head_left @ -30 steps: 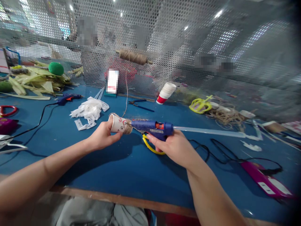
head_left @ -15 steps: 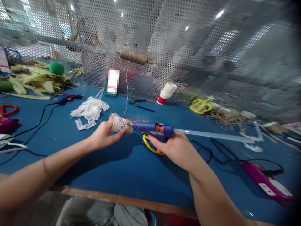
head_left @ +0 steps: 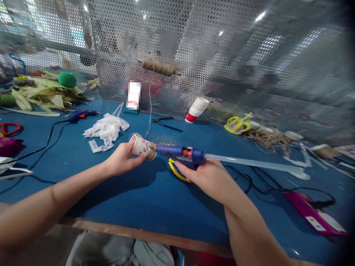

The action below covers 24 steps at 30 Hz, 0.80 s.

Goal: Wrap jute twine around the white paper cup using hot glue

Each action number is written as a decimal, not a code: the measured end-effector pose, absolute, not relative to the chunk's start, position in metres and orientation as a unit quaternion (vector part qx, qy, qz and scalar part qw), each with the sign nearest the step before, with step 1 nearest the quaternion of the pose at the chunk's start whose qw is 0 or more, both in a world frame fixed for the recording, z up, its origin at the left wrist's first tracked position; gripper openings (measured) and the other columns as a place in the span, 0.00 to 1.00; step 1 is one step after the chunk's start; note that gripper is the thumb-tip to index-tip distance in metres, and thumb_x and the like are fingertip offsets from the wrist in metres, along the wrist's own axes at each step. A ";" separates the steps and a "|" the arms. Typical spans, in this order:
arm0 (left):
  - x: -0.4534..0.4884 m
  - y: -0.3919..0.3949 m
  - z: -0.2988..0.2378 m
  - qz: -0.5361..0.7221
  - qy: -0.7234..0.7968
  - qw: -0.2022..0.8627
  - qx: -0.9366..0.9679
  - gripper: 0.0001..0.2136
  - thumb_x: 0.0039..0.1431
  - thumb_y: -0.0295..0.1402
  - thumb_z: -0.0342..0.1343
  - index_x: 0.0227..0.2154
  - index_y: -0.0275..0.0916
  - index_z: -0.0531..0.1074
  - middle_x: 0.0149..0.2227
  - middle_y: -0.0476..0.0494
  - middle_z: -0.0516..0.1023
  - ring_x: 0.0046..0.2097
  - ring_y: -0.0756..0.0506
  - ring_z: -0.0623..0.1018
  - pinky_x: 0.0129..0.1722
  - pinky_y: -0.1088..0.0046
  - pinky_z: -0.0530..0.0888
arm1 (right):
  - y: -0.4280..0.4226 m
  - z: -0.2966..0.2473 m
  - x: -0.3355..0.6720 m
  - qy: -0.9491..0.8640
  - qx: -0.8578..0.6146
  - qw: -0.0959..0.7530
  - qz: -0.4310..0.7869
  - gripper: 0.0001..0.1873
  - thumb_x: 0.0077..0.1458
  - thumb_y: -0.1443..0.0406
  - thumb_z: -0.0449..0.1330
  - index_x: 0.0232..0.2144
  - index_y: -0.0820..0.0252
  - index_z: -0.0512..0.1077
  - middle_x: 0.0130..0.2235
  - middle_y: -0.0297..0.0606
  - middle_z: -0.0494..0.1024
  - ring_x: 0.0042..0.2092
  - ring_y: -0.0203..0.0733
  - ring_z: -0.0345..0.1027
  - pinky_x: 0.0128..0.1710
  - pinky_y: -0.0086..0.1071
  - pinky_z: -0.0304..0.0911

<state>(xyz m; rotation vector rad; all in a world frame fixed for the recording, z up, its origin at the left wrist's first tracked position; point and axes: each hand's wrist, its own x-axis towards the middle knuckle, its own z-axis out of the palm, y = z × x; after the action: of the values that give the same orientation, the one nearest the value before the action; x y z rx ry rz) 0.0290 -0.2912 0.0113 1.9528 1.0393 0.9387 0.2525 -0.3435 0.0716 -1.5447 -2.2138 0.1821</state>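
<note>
My left hand (head_left: 124, 159) is closed round a white paper cup (head_left: 139, 146) that lies on its side in the air, its open mouth facing left. Brown twine is wound about the cup's base end, and a strand of twine (head_left: 150, 107) runs from it up to a spool (head_left: 158, 67). A blue hot glue gun (head_left: 177, 153) is gripped in my right hand (head_left: 206, 175); its nozzle is at the twine-wrapped end of the cup. From its back sticks a long clear glue stick (head_left: 249, 161). Yellow scissor handles (head_left: 176, 170) show partly behind the gun.
A perforated metal screen (head_left: 177, 37) stands behind the blue table (head_left: 155, 207). On the table are crumpled white plastic (head_left: 107, 129), pliers (head_left: 168, 125), stacked paper cups (head_left: 196, 109), a second glue gun (head_left: 80, 115), loose twine (head_left: 269, 139) and a purple power strip (head_left: 313, 214) with black cable.
The glue gun's back end has shifted slightly, so the glue stick slopes a little lower. The cup has turned slightly in my left hand. Both hands keep their hold.
</note>
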 end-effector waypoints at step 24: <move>0.030 -0.290 0.015 0.364 0.424 0.392 0.731 0.15 0.47 0.34 0.54 0.37 0.30 0.71 0.32 0.41 0.78 0.29 0.49 0.74 0.28 0.77 0.70 | -0.350 0.071 0.246 -0.793 -0.546 0.233 0.137 0.07 0.54 0.63 0.53 0.25 0.57 0.65 0.24 0.31 0.70 0.25 0.36 0.63 0.27 0.30 0.59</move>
<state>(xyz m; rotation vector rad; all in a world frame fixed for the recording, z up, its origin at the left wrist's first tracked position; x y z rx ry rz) 0.0297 -0.2901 0.0154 1.8566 1.0767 0.9237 0.2462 -0.3501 0.0706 -1.4997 -2.1775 0.3763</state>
